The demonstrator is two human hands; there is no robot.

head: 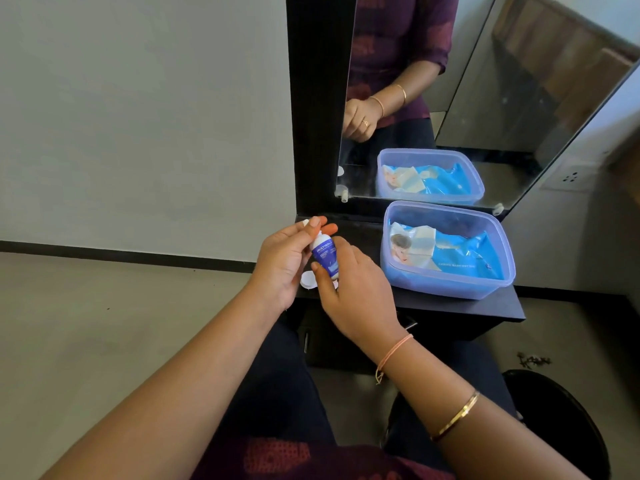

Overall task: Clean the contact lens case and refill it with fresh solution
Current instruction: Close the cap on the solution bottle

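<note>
The right hand [353,289] holds the small blue solution bottle [325,258]. The left hand [284,265] pinches a small white cap [306,222] by the bottle's top. The white lens case [309,280] sits on the desk [450,306] just below. Filling it looks not yet done.

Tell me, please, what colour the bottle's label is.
The bottle has a dark blue label with white lettering; head view.

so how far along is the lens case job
Early. Whether the case has been cleaned cannot be told. In hand: the right hand grips the solution bottle while the left hand pinches its top, seemingly at the cap. Left: the white lens case lies on the shelf below, apparently not yet refilled.
</note>
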